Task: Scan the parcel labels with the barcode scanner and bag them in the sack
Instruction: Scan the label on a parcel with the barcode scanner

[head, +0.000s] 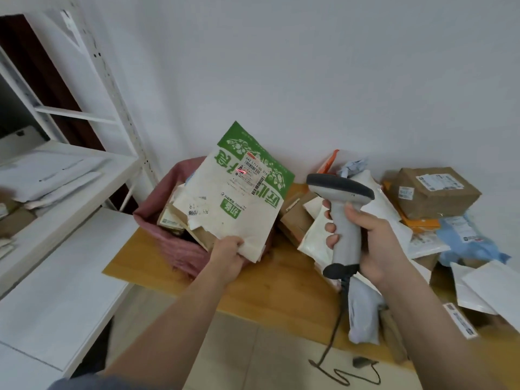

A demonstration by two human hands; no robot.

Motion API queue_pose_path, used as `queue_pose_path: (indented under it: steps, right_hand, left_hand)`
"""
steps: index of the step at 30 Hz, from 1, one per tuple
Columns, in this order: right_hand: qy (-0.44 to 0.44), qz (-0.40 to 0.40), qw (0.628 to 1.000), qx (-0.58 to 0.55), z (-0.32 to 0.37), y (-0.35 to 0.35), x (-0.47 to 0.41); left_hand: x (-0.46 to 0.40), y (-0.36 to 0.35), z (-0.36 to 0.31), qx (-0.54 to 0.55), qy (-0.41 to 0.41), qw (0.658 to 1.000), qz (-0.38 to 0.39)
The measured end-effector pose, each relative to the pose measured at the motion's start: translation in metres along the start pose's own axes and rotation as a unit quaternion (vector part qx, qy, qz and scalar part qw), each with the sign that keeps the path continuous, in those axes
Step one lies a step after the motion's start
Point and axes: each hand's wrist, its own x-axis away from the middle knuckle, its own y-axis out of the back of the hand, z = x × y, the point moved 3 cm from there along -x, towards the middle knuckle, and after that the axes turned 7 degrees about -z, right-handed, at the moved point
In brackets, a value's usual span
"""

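The left hand (228, 253) pinches the near corner of a cream and green parcel (239, 198), thumb on top and fingers curled beneath, and holds it tilted up over the open pink sack (180, 249), so the parcel rises far and right from the hand. A white label (254, 171) sits near the parcel's far edge, and a red scan line falls on its left end. To the right, apart from the parcel, the right hand (371, 243) grips the handle of one grey barcode scanner (342, 218), fingers wrapped round it, its dark head pointing left toward the label. A coiled cable (337, 333) hangs from the handle's base down to the floor. The sack stands on the left part of the wooden tabletop (281, 282) and already holds several parcels, too jumbled to count. Right of the scanner lies a loose pile: one brown box (436, 192) at the far right with white labels, plus white, blue and orange mailers overlapping each other. A white shelf unit (70, 175) at the left carries a few flat white envelopes
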Motion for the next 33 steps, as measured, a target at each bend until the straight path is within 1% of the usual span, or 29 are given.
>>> queue_pose_path:
  steps: [4,6,8,10,12,17,21,22,24,25,26,27,28,31,33]
  right_hand:
    - [-0.009,0.01,1.0,-0.002,-0.005,-0.005,-0.005]
    - [0.005,-0.019,0.998,0.055,-0.011,-0.004,-0.014]
    - [0.009,-0.06,0.986,0.155,-0.024,-0.001,-0.027]
    - [-0.025,-0.088,0.959,0.266,-0.049,0.007,-0.044]
    - [-0.069,-0.091,0.925,0.363,-0.08,0.017,-0.063]
    - [-0.116,-0.028,0.857,0.502,-0.157,0.047,-0.108]
    - [-0.123,-0.044,0.812,0.569,-0.191,0.064,-0.135]
    - [-0.118,-0.05,0.809,0.573,-0.197,0.068,-0.141]
    - [-0.101,-0.063,0.815,0.567,-0.206,0.076,-0.153]
    - [-0.09,-0.069,0.814,0.57,-0.209,0.08,-0.157]
    - [-0.079,-0.073,0.807,0.581,-0.213,0.084,-0.162]
    - [-0.07,-0.075,0.798,0.594,-0.215,0.088,-0.166]
    - [-0.062,-0.077,0.79,0.605,-0.216,0.092,-0.169]
    - [-0.054,-0.069,0.773,0.629,-0.22,0.102,-0.177]
    - [-0.062,-0.05,0.753,0.653,-0.225,0.105,-0.18]
  left_hand:
    - [-0.004,0.004,0.002,-0.001,-0.001,1.0,0.0]
    - [-0.008,0.008,-0.002,-0.001,-0.01,1.0,-0.021]
    - [-0.015,0.015,-0.008,0.004,-0.029,0.998,-0.061]
    - [-0.021,0.026,-0.017,0.011,-0.053,0.993,-0.102]
    - [-0.026,0.036,-0.025,0.015,-0.071,0.991,-0.117]
    - [-0.027,0.052,-0.043,-0.003,-0.073,0.99,-0.122]
    - [-0.03,0.055,-0.048,-0.035,-0.08,0.987,-0.132]
    - [-0.031,0.055,-0.049,-0.053,-0.077,0.987,-0.133]
    - [-0.028,0.049,-0.049,-0.01,-0.051,0.991,-0.122]
    - [-0.029,0.045,-0.048,-0.016,-0.046,0.994,-0.1]
    - [-0.029,0.044,-0.048,-0.046,-0.055,0.994,-0.087]
    - [-0.032,0.043,-0.048,-0.094,-0.084,0.988,-0.092]
    - [-0.036,0.043,-0.049,-0.1,-0.092,0.984,-0.113]
    - [-0.052,0.041,-0.05,-0.085,-0.069,0.982,-0.151]
    - [-0.059,0.038,-0.051,-0.082,-0.062,0.98,-0.169]
